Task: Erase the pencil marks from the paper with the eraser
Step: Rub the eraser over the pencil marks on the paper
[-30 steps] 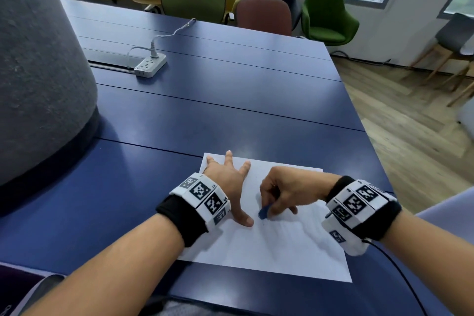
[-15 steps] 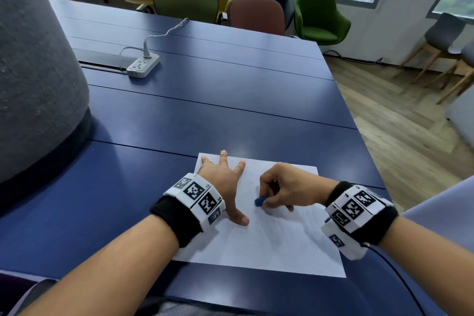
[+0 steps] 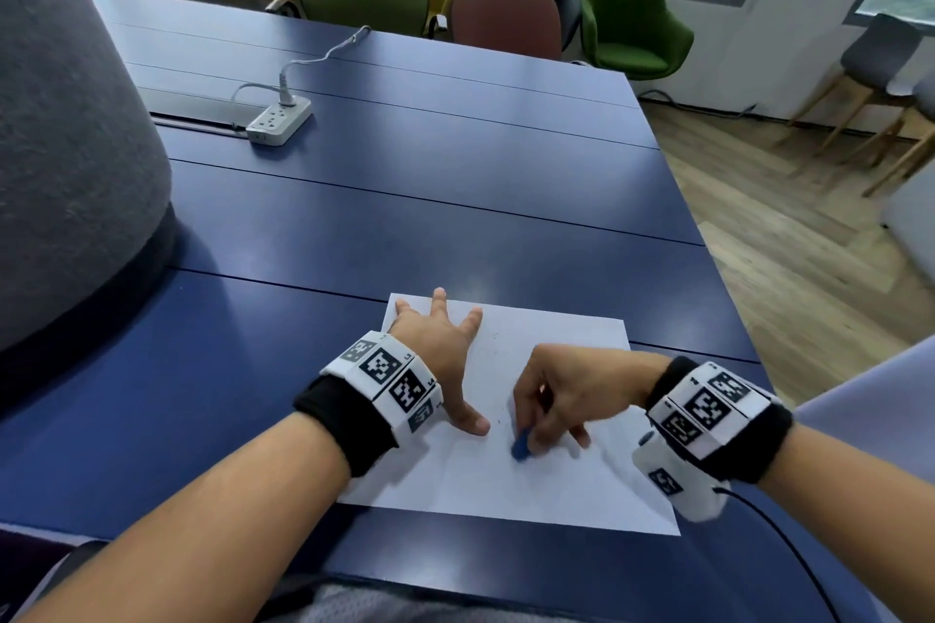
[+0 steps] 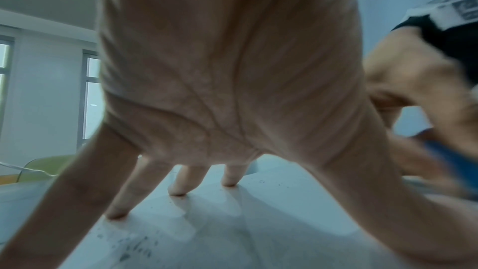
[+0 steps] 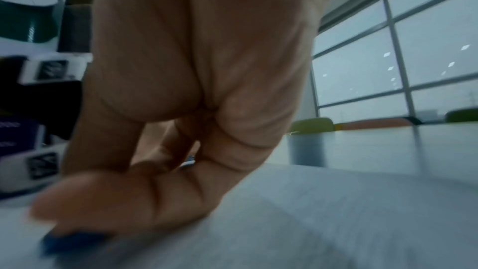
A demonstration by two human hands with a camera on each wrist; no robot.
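Far off at the left a white power strip point(image 3: 279, 121) lies on the dark blue table point(image 3: 354, 228), smooth and faintly glossy, with seams running across it. Nearer, the left hand point(image 3: 445, 349) lies with straight, spread fingers point(image 4: 178, 185) pressing the far-left part of the paper point(image 3: 506, 481), gripping nothing; grey rubbings are scattered on the sheet under and beside it. The paper is thin, matt and white, lying flat near the table's near edge. Just right of the left thumb, the eraser point(image 3: 521, 445), a small, rounded blue piece, touches the sheet at its near tip, pinched in the curled fingers of the right hand point(image 3: 566, 395). Its long axis seems to slant from that tip up into the fingers, though blur hides detail. No pencil marks read clearly; the bare stretch lies near and right of the eraser, so the right hand is the better placed.
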